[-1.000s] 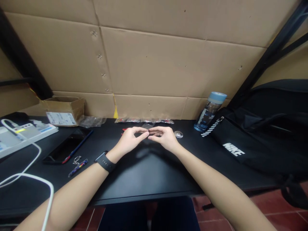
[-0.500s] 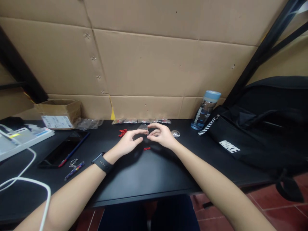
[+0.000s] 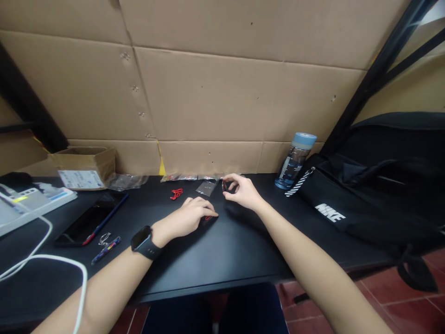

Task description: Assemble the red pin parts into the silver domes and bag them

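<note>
My right hand [image 3: 244, 191] pinches a small thin disc [image 3: 223, 186] between thumb and fingertips and holds it on edge above the black table. Lower down and to the left, my left hand [image 3: 189, 215] rests on the table with its fingers curled in over a small red cord loop [image 3: 208, 217]. Most of that loop is hidden under the fingers. Behind the left hand lies a bunch of red cords [image 3: 176, 193]. A small clear plastic bag [image 3: 206, 187] lies flat between the two hands, farther back.
Several small packets [image 3: 184, 177] line the cardboard wall. On the left are an open cardboard box [image 3: 85, 167], a tablet [image 3: 92, 220], a keychain [image 3: 106, 249], a power strip [image 3: 34, 206] and a white cable [image 3: 60, 259]. A water bottle [image 3: 295, 160] and a black bag [image 3: 365, 185] stand right.
My left hand has left the disc and come down onto the red cord loop. My right hand has shifted slightly right, keeping the disc. A clear round piece behind it is now hidden.
</note>
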Tool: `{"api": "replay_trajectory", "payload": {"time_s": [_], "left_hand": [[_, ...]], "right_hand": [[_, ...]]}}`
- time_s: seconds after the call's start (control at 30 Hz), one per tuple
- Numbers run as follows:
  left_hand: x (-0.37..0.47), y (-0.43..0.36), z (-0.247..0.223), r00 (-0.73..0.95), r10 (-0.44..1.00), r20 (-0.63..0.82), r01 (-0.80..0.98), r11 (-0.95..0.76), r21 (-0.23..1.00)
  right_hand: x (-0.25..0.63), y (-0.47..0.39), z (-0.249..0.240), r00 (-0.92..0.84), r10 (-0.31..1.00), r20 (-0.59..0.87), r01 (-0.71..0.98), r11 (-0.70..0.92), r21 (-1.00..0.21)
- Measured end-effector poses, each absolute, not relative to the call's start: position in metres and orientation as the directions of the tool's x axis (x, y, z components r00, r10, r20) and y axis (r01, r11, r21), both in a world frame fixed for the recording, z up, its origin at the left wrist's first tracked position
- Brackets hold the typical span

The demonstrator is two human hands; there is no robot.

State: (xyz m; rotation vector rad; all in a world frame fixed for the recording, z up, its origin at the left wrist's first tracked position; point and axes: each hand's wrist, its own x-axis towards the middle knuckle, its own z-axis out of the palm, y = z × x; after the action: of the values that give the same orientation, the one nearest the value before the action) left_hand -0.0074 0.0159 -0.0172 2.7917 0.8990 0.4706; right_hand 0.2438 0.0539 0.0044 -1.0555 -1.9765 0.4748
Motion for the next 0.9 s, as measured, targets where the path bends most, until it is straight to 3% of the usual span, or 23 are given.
{"api": "replay_trajectory", "payload": {"time_s": [0.1, 0.3, 0.53, 0.73, 0.9], "left_hand": [[-0.013, 0.021, -0.015, 0.722, 0.644, 0.252, 0.616, -0.765, 0.188], [-0.014, 0.023, -0.011, 0.746, 0.622, 0.239, 0.557, -0.779, 0.287], [-0.009, 0.024, -0.017, 0.698, 0.65, 0.3, 0.588, -0.76, 0.278], [-0.004, 0.02, -0.001, 0.371, 0.808, 0.457, 0.687, -0.57, 0.451], [-0.004, 0.012, 0.01, 0.214, 0.788, 0.577, 0.616, -0.567, 0.546]], "right_hand": [[0.244, 0.053, 0.005, -0.31, 0.812, 0.495, 0.514, 0.581, -0.631], [0.24, 0.05, 0.006, -0.316, 0.805, 0.501, 0.497, 0.591, -0.636], [0.237, 0.047, 0.008, -0.348, 0.805, 0.481, 0.46, 0.593, -0.661], [0.223, 0.035, 0.007, -0.38, 0.806, 0.454, 0.2, 0.551, -0.81], [0.204, 0.018, 0.009, -0.368, 0.769, 0.522, 0.17, 0.608, -0.775]]}}
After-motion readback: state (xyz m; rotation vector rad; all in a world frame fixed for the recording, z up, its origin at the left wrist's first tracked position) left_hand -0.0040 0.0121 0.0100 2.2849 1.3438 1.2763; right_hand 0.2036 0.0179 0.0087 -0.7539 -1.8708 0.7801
